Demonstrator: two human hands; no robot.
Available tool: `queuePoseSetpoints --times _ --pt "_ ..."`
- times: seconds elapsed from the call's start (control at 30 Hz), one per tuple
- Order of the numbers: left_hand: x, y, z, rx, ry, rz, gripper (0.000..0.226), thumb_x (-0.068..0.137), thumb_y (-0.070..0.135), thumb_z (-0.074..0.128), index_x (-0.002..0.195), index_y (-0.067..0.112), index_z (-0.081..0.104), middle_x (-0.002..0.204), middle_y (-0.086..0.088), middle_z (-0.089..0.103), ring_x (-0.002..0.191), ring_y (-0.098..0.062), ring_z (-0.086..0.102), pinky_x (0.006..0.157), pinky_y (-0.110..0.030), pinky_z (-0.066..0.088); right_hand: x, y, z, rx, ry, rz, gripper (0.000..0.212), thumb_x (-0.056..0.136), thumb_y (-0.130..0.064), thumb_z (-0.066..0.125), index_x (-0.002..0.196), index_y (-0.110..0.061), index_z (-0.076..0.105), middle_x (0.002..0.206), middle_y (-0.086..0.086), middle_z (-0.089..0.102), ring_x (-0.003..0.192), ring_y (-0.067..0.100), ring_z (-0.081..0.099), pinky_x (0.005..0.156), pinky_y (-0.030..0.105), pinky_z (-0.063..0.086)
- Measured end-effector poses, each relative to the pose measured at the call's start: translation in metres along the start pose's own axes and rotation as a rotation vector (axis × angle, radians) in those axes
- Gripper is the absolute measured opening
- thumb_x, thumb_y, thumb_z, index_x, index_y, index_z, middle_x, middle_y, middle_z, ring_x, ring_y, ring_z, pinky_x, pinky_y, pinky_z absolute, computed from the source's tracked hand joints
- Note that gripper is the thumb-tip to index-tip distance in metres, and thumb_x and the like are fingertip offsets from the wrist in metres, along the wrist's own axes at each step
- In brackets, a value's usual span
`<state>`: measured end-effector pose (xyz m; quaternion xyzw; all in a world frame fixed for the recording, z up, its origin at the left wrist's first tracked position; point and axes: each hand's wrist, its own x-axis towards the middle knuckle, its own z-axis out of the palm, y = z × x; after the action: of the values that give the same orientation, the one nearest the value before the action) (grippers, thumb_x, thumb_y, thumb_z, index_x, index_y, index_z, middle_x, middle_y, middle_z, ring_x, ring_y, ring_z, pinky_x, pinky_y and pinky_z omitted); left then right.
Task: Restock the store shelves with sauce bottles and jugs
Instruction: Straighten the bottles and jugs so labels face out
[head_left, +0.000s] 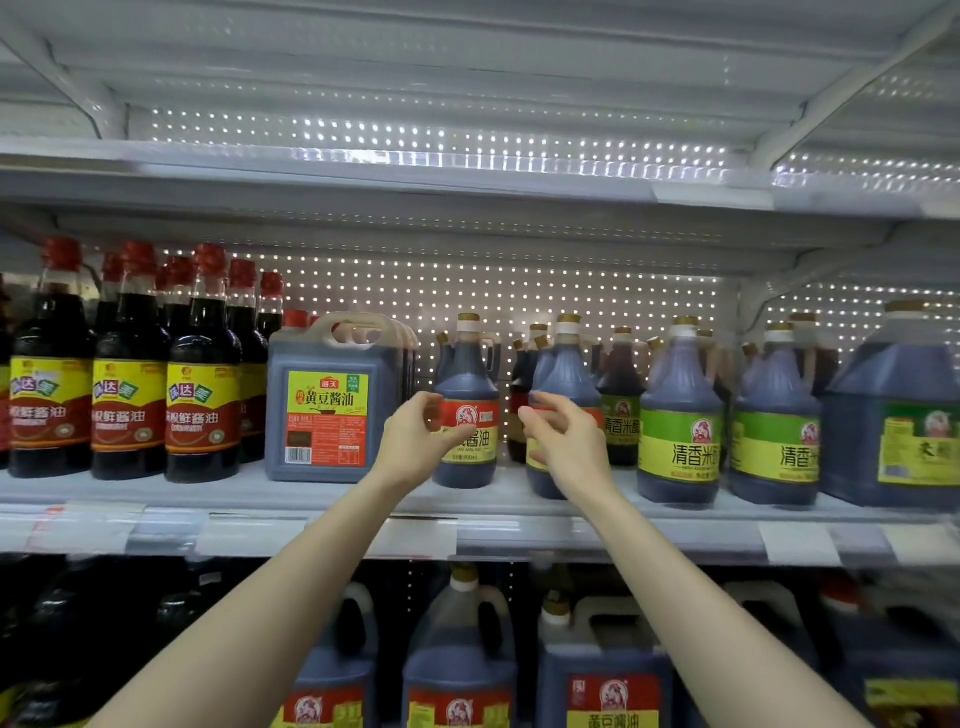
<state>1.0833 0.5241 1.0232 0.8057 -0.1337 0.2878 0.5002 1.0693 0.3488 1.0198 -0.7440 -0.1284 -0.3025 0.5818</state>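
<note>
Grip slack, left hand (415, 441) and right hand (569, 447) (nothing held) flanking red-labelled jug (466, 364) beside square jug (327, 415).

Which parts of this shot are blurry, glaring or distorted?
In the head view, the left hand and right hand are motion-blurred, the pegboard back panel glares with bright dots, the shelf edge bows from the wide lens, and the lower-shelf jugs look dim and soft.

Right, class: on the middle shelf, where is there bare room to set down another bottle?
Bare shelf shows between the square jug and the red-label bottle, plus a narrower gap right of that bottle. The red-capped bottles left and green-label jugs right stand packed.
</note>
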Motion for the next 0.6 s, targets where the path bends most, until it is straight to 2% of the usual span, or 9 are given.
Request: queuePoseSetpoints --times 0.13,0.23,0.3,0.37,0.43,0.53,0.6 --pt "-0.016 0.013 0.021 -0.029 -0.011 0.029 0.052 0.077 0.023 0.079 0.122 0.010 0.057 0.109 -0.002 0.065 0.098 -0.016 0.062 0.082 -0.023 0.046 -0.007 0.003 -0.028 0.044 0.053 0.011 0.036 0.090 -0.023 0.065 0.124 -0.012 0.059 0.103 0.003 0.068 0.094 0.022 0.067 0.083 0.045 0.057" --pt "-0.024 0.021 0.040 -0.034 -0.040 0.032 0.052 0.078 0.022 0.079 0.122 0.011 0.055 0.110 0.001 0.061 0.093 -0.013 0.059 0.071 -0.010 0.045 -0.009 0.007 -0.048 0.046 0.067 0.007 0.032 0.088 -0.024 0.068 0.118 -0.014 0.060 0.101 0.002 0.067 0.094 0.019 0.066 0.083 0.043 0.058" --pt "-0.025 0.024 0.053 -0.065 -0.075 0.017 0.053 0.077 0.021 0.079 0.122 0.012 0.053 0.112 -0.001 0.063 0.091 -0.011 0.061 0.073 -0.016 0.050 -0.008 0.012 -0.059 0.033 0.068 0.017 0.032 0.087 -0.026 0.069 0.117 -0.017 0.059 0.099 -0.001 0.065 0.096 0.017 0.065 0.084 0.044 0.057" --pt "-0.027 0.027 0.064 -0.069 -0.104 -0.006 0.061 0.077 0.023 0.079 0.128 0.011 0.049 0.120 -0.003 0.061 0.100 -0.014 0.060 0.085 -0.029 0.052 -0.005 0.016 -0.068 0.020 0.060 0.022 0.039 0.087 -0.027 0.069 0.122 -0.016 0.057 0.105 0.001 0.063 0.100 0.018 0.063 0.087 0.044 0.056" --pt "-0.028 0.031 0.074 -0.051 -0.117 -0.015 0.067 0.078 0.023 0.078 0.135 0.010 0.044 0.121 0.001 0.056 0.105 -0.013 0.056 0.088 -0.026 0.048 -0.002 0.020 -0.074 0.008 0.040 0.023 0.045 0.087 -0.028 0.069 0.128 -0.015 0.054 0.114 0.001 0.062 0.104 0.018 0.061 0.090 0.045 0.054" --pt "-0.027 0.035 0.086 -0.052 -0.137 -0.022 0.066 0.080 0.019 0.076 0.137 0.010 0.043 0.115 0.003 0.056 0.098 -0.007 0.052 0.076 -0.015 0.046 0.007 0.025 -0.078 0.000 -0.025 0.045 0.056 0.088 -0.031 0.067 0.137 -0.016 0.047 0.120 -0.005 0.055 0.109 0.016 0.058 0.095 0.044 0.052" --pt "-0.027 0.036 0.091 -0.056 -0.144 -0.028 0.066 0.080 0.018 0.076 0.137 0.009 0.043 0.121 0.000 0.058 0.096 -0.006 0.052 0.078 -0.016 0.045 0.014 0.029 -0.077 -0.010 -0.064 0.057 0.062 0.087 -0.037 0.066 0.142 -0.020 0.042 0.131 -0.003 0.055 0.114 0.017 0.056 0.097 0.045 0.051"
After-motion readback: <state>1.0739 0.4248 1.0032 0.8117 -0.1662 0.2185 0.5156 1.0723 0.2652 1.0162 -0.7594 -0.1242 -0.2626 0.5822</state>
